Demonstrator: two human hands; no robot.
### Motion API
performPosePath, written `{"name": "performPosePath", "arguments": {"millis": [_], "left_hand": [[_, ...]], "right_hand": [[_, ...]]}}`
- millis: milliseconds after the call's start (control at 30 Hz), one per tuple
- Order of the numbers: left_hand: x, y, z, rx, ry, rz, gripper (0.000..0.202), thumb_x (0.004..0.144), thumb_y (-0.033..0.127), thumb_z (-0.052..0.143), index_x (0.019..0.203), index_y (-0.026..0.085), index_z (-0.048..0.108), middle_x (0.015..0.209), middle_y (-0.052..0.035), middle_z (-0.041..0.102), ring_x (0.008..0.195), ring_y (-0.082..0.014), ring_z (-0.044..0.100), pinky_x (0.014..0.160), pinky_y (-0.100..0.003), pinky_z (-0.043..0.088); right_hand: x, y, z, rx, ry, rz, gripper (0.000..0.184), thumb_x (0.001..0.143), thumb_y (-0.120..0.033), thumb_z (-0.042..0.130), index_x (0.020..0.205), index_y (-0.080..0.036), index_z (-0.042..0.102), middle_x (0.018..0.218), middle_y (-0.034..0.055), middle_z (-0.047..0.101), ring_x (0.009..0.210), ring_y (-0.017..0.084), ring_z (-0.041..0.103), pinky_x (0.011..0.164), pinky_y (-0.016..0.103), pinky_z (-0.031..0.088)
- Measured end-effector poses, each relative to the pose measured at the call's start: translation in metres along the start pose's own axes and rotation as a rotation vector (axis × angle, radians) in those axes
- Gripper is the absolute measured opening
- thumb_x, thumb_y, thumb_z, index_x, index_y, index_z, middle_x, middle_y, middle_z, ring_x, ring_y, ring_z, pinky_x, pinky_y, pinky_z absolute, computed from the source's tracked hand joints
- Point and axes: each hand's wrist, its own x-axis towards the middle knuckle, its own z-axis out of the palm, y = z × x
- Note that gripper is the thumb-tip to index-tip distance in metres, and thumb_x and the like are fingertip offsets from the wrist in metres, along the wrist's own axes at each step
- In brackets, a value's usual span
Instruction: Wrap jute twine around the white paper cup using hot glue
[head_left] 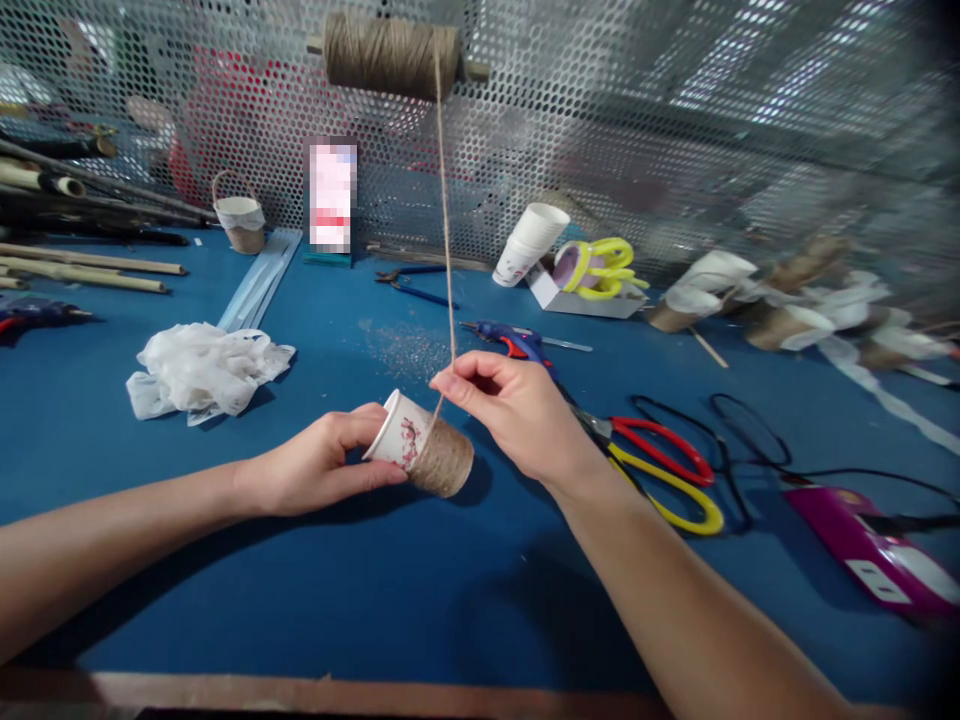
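Note:
My left hand point(337, 460) is closed on a white paper cup point(401, 430) near its rim, with some fingers inside the mouth. The cup lies tilted, its mouth to the left. Brown twine point(445, 462) is wound round its lower part, and a reddish print shows on the bare paper. My right hand point(510, 405) pinches the taut strand of twine point(445, 220) between thumb and fingers, just above the cup. That strand runs up to a large spool point(390, 55) on a rod in front of the perforated metal panel.
Red-and-yellow-handled scissors point(664, 470), a blue glue gun point(510, 340) and a purple power strip point(870, 545) lie to the right. White lace point(206, 368) is heaped at left. Stacked cups point(529, 243), pliers point(420, 280) and a twine-wrapped basket point(241, 222) stand or lie farther back.

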Motion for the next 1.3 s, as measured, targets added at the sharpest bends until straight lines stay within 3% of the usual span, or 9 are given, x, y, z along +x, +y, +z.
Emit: {"name": "performPosePath", "arguments": {"millis": [500, 700, 967, 1100, 1300], "left_hand": [[-0.003, -0.001, 0.000, 0.112, 0.020, 0.217, 0.008, 0.084, 0.014, 0.054, 0.086, 0.014, 0.062, 0.088, -0.0068, 0.064, 0.091, -0.0183, 0.053, 0.091, -0.035, 0.040], [-0.002, -0.001, 0.000, 0.210, 0.068, 0.306, 0.008, 0.085, 0.014, 0.052, 0.085, 0.014, 0.061, 0.086, -0.0074, 0.064, 0.087, -0.0178, 0.053, 0.085, -0.033, 0.043], [0.000, -0.006, 0.001, 0.288, 0.094, 0.387, 0.006, 0.084, 0.012, 0.053, 0.084, 0.014, 0.059, 0.084, -0.0073, 0.064, 0.085, -0.0177, 0.052, 0.085, -0.034, 0.042], [-0.001, -0.009, 0.000, 0.250, 0.061, 0.293, 0.007, 0.082, 0.017, 0.057, 0.087, 0.013, 0.060, 0.092, -0.0087, 0.064, 0.091, -0.0187, 0.052, 0.089, -0.034, 0.041], [-0.001, -0.003, 0.001, -0.071, 0.076, -0.195, 0.036, 0.075, 0.033, 0.064, 0.101, 0.010, 0.057, 0.094, -0.0083, 0.062, 0.085, -0.0191, 0.056, 0.077, -0.031, 0.046]], "right_hand": [[-0.003, 0.003, 0.005, 0.113, -0.071, 0.058, 0.018, 0.075, -0.034, 0.062, 0.069, -0.018, 0.055, 0.066, -0.0021, 0.055, 0.060, 0.011, 0.049, 0.060, 0.027, 0.040], [-0.005, 0.002, 0.007, 0.132, -0.099, 0.055, 0.018, 0.079, -0.035, 0.056, 0.073, -0.019, 0.051, 0.068, -0.0030, 0.050, 0.062, 0.010, 0.046, 0.058, 0.026, 0.038], [-0.006, -0.002, 0.009, -0.066, -0.137, -0.007, 0.019, 0.087, -0.035, 0.044, 0.076, -0.020, 0.044, 0.069, -0.0033, 0.047, 0.061, 0.010, 0.043, 0.057, 0.026, 0.036], [-0.007, 0.000, 0.011, -0.151, -0.086, -0.058, 0.017, 0.088, -0.033, 0.043, 0.074, -0.022, 0.042, 0.068, -0.0027, 0.047, 0.061, 0.011, 0.045, 0.057, 0.027, 0.036], [-0.011, 0.004, 0.019, -0.312, 0.019, -0.181, 0.015, 0.086, -0.029, 0.044, 0.073, -0.022, 0.041, 0.074, 0.0008, 0.049, 0.068, 0.014, 0.047, 0.062, 0.030, 0.039]]}}
